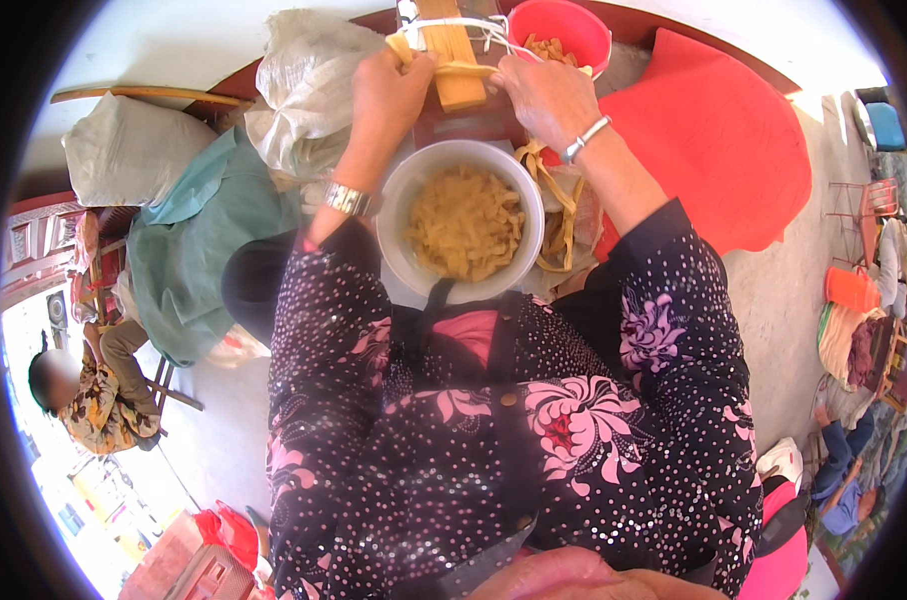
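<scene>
My left hand [392, 92] is closed on a pale yellow strip [464, 69], whose end sticks up past my fingers. The strip runs across a wooden board [460, 95] to my right hand [551, 100], closed on its other end. A white cord [486, 27] lies over the board's far part. Below my hands stands a white bucket [390, 235] holding many short, yellow-brown cut pieces [464, 225]. Longer strips of similar colour [566, 215] hang in loops beside its right edge. What the strip is made of, I cannot tell.
A pink-red bucket [596, 40] with brown pieces stands at the far right of the board. Red cloth [709, 140] spreads to the right. White sacks [309, 85] and a green cloth bundle [209, 240] lie left. Another person [109, 400] sits at the far left.
</scene>
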`<state>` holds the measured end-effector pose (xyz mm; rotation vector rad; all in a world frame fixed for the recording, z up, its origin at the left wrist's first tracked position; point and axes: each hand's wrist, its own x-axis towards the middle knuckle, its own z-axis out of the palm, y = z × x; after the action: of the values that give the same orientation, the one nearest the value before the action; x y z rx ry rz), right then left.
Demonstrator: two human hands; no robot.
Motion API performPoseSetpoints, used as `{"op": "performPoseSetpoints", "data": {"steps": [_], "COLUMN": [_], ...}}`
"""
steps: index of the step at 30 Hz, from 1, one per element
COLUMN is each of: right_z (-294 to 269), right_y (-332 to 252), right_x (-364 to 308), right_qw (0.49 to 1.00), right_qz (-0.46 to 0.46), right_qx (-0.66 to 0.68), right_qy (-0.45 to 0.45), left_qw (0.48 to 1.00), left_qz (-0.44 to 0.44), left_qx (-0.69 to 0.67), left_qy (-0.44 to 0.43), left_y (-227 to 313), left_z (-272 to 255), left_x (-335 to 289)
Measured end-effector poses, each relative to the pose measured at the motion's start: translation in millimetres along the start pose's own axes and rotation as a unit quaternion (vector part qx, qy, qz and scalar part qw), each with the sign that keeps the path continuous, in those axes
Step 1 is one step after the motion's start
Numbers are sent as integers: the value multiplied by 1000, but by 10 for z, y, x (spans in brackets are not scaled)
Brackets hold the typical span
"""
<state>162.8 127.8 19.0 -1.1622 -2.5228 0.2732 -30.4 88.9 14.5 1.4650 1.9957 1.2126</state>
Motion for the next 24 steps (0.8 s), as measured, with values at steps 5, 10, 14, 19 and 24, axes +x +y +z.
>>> {"op": "performPoseSetpoints", "data": {"steps": [5,10,14,19,24], "right_z": [98,-20,-135,-231,209], "right_y": [-64,-27,-20,-10,258], "right_x": [-211,-97,63,264,297], "right_qw": [1000,998,995,992,996], "right_qz": [8,-2,-14,-5,22], "right_qx": [-3,-21,-16,-72,-54], "right_qy": [15,64,97,100,64], "left_qw": [998,997,991,994,980], "left_qz": [56,65,110,88,82], "left_qx": [-6,-10,-11,-6,124], "left_qy": [43,50,74,61,133], "left_y": [14,179,196,196,-86], "left_z": [25,-48,-86,-101,74], "left_x": [-312,-181,-24,201,330]}}
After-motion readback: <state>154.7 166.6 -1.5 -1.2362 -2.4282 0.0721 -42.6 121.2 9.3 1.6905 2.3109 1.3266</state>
